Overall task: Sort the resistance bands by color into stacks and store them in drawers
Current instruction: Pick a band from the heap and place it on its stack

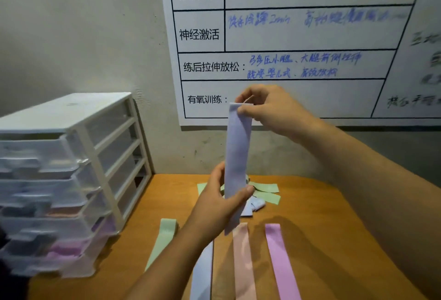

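Lavender band (238,156) was held upright above the table (334,228); right hand (269,109) pinched its top, left hand (224,204) its lower part.

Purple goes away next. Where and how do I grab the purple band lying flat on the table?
Probably pinch the purple band by its far end from above, coming from the right. It lies flat, its near end runs out of view, and bare table lies to its right, while the pink band sits close on its left.
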